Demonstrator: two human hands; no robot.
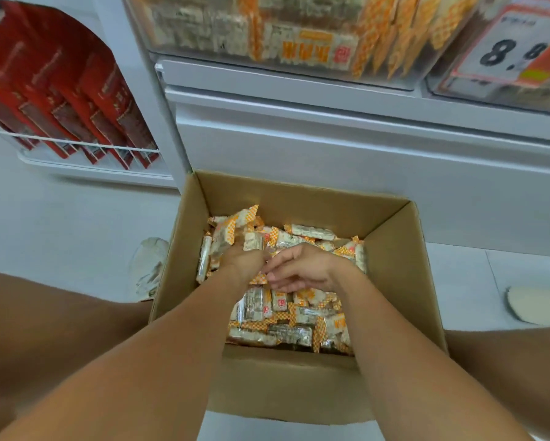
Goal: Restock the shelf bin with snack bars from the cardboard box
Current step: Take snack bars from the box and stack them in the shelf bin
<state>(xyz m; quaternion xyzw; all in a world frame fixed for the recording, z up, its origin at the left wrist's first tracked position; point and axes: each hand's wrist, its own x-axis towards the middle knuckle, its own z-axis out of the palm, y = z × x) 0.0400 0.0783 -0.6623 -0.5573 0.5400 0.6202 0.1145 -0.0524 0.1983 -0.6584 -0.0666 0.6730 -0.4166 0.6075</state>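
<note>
Head view
Cardboard box (pixel 394 265): open-topped, on the floor (pixel 76 224) between the person's knees, its far wall against the foot of the white shelf (pixel 330 132).
Snack bars (pixel 286 326): heaped loose inside the box, long axes pointing every way; those nearest the camera lie mostly left to right, those at the far left stand more on end.
Wrappers: clear middle, orange-and-white chequered ends, a small red square mark; the writing is too blurred to read.
Left hand (pixel 238 259): down in the heap, fingers curled round a clutch of bars that point up and away.
Right hand (pixel 302 268): just beside the left, fingers bent; it seems to pinch an orange wrapper end.
Shelf bin (pixel 203 36): clear, on the shelf above the box, holding like bars.
Price tag (pixel 509 46): reads "8.8".
Red packets (pixel 60 90): upright in a white wire rack (pixel 86 154), left.
</note>
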